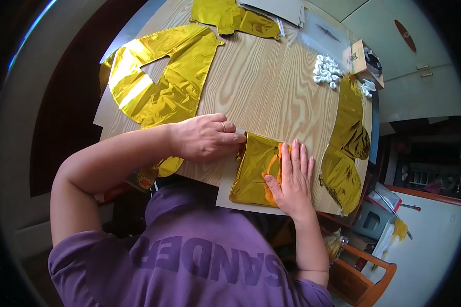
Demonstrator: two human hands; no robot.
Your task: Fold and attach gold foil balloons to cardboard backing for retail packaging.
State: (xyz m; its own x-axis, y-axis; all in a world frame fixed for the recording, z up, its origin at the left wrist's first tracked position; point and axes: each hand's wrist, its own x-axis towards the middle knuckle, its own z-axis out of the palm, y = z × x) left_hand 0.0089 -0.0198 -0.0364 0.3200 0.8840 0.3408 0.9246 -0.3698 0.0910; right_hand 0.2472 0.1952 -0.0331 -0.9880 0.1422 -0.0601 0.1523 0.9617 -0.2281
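A folded gold foil balloon [255, 166] lies on a pale sheet of card [223, 192] at the table's near edge. My left hand [202, 138] is closed at the upper left corner of the fold, its fingers pressed on the foil's edge. Flat over the right side of the foil, with fingers stretched out, is my right hand [294, 179]. An orange cloth [273, 171] shows partly from under that palm. Left of the hands, a large flat gold foil balloon [184, 77] with a cut-out opening is spread out, its lower end partly hidden by my left forearm.
More flat gold foil [225, 18] lies at the far edge, and another long piece [343, 148] along the right. White ties in small coils [325, 69] are heaped near a clear plastic sheet [325, 38] and a small cardboard box [362, 59]. A wooden chair [363, 271] stands at lower right.
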